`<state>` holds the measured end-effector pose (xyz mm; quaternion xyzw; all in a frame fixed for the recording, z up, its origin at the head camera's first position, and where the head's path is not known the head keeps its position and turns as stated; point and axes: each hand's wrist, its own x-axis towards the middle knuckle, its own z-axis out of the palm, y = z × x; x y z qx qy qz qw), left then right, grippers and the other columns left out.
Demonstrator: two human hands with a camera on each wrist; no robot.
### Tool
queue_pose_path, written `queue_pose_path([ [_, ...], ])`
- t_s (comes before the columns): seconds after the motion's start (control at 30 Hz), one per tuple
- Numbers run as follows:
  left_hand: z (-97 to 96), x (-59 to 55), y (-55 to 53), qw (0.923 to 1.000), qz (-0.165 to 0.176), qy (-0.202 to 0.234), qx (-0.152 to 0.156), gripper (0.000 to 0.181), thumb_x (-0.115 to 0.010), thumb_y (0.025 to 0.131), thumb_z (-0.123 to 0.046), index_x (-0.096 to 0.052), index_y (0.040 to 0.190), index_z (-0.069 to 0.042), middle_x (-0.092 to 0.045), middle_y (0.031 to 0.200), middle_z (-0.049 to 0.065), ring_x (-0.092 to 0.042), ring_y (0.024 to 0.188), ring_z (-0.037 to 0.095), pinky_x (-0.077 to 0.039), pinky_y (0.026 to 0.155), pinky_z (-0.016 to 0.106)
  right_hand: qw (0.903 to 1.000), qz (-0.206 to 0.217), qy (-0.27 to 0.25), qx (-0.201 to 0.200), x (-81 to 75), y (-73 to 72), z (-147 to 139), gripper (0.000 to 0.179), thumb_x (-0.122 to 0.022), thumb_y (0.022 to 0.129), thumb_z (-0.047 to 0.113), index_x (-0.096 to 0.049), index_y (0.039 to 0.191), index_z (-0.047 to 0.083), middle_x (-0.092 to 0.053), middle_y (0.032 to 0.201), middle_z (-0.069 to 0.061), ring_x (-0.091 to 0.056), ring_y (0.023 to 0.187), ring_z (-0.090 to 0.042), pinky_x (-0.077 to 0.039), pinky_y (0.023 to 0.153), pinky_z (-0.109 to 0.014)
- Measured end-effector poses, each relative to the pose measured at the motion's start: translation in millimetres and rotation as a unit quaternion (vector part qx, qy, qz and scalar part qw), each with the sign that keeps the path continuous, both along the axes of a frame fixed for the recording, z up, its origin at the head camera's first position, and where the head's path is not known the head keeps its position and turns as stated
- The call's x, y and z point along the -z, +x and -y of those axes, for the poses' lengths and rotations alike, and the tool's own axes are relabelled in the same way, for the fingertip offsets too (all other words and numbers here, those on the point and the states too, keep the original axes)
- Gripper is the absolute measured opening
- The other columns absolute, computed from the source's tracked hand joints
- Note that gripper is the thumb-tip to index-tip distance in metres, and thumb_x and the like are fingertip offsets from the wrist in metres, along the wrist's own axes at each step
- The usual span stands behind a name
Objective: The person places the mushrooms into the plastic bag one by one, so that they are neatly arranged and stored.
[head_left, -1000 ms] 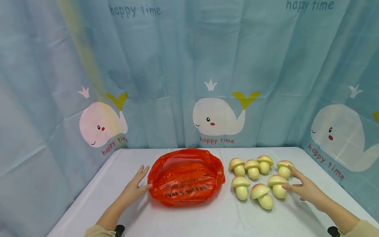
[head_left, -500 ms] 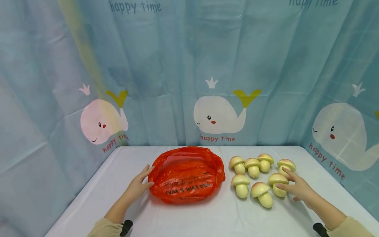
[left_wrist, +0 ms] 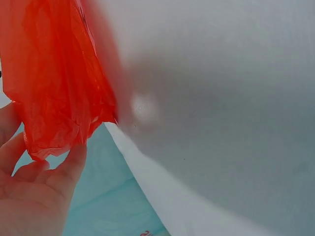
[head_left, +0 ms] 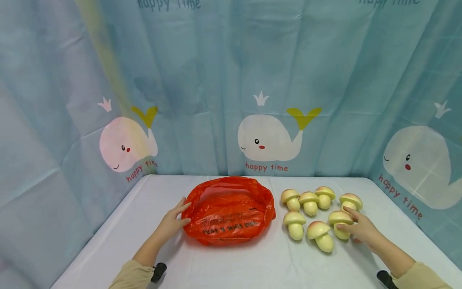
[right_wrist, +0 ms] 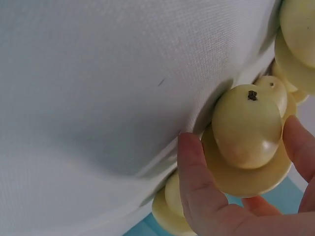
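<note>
A red plastic bag [head_left: 228, 208] with black print lies mouth-up on the table. My left hand [head_left: 170, 224] is at its left rim, fingers spread, with fingertips touching the film. In the left wrist view the bag's edge [left_wrist: 54, 83] hangs between the thumb and fingers. Several pale yellow toy mushrooms with pinkish caps lie to the right. My right hand [head_left: 363, 232] reaches around the nearest right mushroom [head_left: 341, 218]. In the right wrist view, fingers stand on both sides of that mushroom's stem [right_wrist: 246, 128], with a gap on the left side.
A white cloth covers the table [head_left: 252, 267]. Another mushroom [head_left: 351, 200] sits just beyond the right hand, and a tilted one [head_left: 321, 237] lies to its left. A blue curtain [head_left: 202, 88] with whale prints hangs behind the table's far edge.
My right hand has moved left, closer around the near right mushroom. My left hand has shifted slightly right against the bag's rim. The bag and mushrooms stay in place; the head view has tilted slightly.
</note>
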<state>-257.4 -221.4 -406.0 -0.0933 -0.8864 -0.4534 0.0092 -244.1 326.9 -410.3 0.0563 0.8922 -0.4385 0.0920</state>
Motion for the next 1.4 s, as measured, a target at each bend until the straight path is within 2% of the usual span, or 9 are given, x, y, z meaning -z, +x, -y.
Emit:
queue_pose_path([
  [0.17,-0.7,0.1,-1.0,1.0,0.004,-0.001,0.0,0.05,-0.058,0.089,0.008,-0.044,0.137,0.013,-0.017,0.156,0.027,-0.014,0.141,0.047,-0.021,0.109,0.06,0.9999,0.001,0.006,0.014,1.1,-1.2,-0.9,0.092,-0.068,0.09,0.031,-0.01,0.148,-0.01,-0.014,0.139,-0.049,-0.044,0.115,-0.054,-0.055,0.076,-0.045],
  [0.3,-0.5,1.4,-1.9,1.0,-0.001,0.0,-0.004,0.049,-0.058,0.087,0.011,-0.045,0.134,0.017,-0.019,0.155,0.028,-0.017,0.14,0.048,-0.022,0.11,0.059,0.9995,0.003,0.001,0.031,-0.1,-3.0,0.6,0.091,-0.07,0.089,0.029,-0.013,0.147,-0.012,-0.02,0.136,-0.047,-0.054,0.098,-0.038,-0.055,0.071,-0.038],
  [0.4,-0.1,2.0,-2.3,1.0,-0.007,-0.003,-0.004,0.05,-0.057,0.085,0.013,-0.044,0.133,0.019,-0.02,0.154,0.028,-0.019,0.139,0.048,-0.024,0.109,0.058,0.9991,0.003,-0.008,0.041,-1.4,-3.7,2.4,0.088,-0.069,0.089,0.025,-0.014,0.146,-0.013,-0.025,0.133,-0.046,-0.056,0.085,-0.026,-0.054,0.067,-0.034],
  [0.57,0.6,3.8,-7.5,0.9999,-0.003,-0.008,-0.011,0.05,-0.056,0.085,0.014,-0.045,0.134,0.018,-0.02,0.155,0.024,-0.019,0.14,0.046,-0.027,0.109,0.056,0.998,0.002,-0.031,0.055,-5.0,-3.4,3.3,0.084,-0.067,0.09,0.019,-0.013,0.146,-0.013,-0.03,0.128,-0.043,-0.056,0.068,-0.019,-0.054,0.062,-0.032],
  [0.87,5.0,6.1,-16.2,0.9999,-0.01,-0.01,0.001,0.05,-0.055,0.084,0.017,-0.045,0.133,0.018,-0.021,0.156,0.023,-0.019,0.141,0.046,-0.028,0.109,0.056,0.996,0.008,-0.071,0.053,-19.1,-0.8,-2.2,0.087,-0.064,0.093,0.021,-0.007,0.146,-0.016,-0.029,0.128,-0.043,-0.056,0.073,-0.016,-0.056,0.065,-0.03],
  [1.07,6.9,6.7,-18.2,0.9994,-0.016,-0.032,-0.006,0.047,-0.055,0.083,0.017,-0.048,0.13,0.019,-0.025,0.154,0.024,-0.023,0.139,0.046,-0.029,0.107,0.056,0.9913,0.021,-0.116,0.059,-29.9,-0.7,-0.4,0.091,-0.064,0.094,0.019,0.002,0.146,-0.017,-0.041,0.121,-0.035,-0.057,0.081,-0.015,-0.057,0.071,-0.031],
  [1.23,5.9,6.2,-19.4,0.9991,-0.018,-0.037,-0.007,0.047,-0.055,0.084,0.017,-0.049,0.13,0.019,-0.026,0.154,0.023,-0.024,0.139,0.046,-0.029,0.108,0.055,0.9886,0.027,-0.142,0.043,-34.9,-1.5,0.9,0.091,-0.06,0.095,0.017,0.007,0.143,-0.021,-0.047,0.119,-0.029,-0.057,0.088,-0.014,-0.057,0.075,-0.032],
  [1.33,5.1,5.9,-19.7,0.999,-0.018,-0.039,-0.008,0.046,-0.056,0.084,0.016,-0.049,0.13,0.018,-0.026,0.154,0.023,-0.025,0.139,0.046,-0.029,0.108,0.055,0.9835,0.032,-0.175,0.031,-36.8,-2.4,1.5,0.089,-0.059,0.095,0.017,0.006,0.144,-0.02,-0.046,0.122,-0.028,-0.056,0.093,-0.014,-0.057,0.081,-0.037],
  [1.4,5.0,6.0,-19.8,0.9988,-0.018,-0.044,-0.009,0.046,-0.056,0.084,0.016,-0.049,0.13,0.018,-0.026,0.154,0.023,-0.025,0.139,0.046,-0.03,0.107,0.055,0.9763,0.034,-0.212,0.029,-37.7,-3.3,2.7,0.087,-0.06,0.095,0.016,0.002,0.146,-0.017,-0.048,0.118,-0.022,-0.057,0.092,-0.014,-0.057,0.082,-0.039],
])
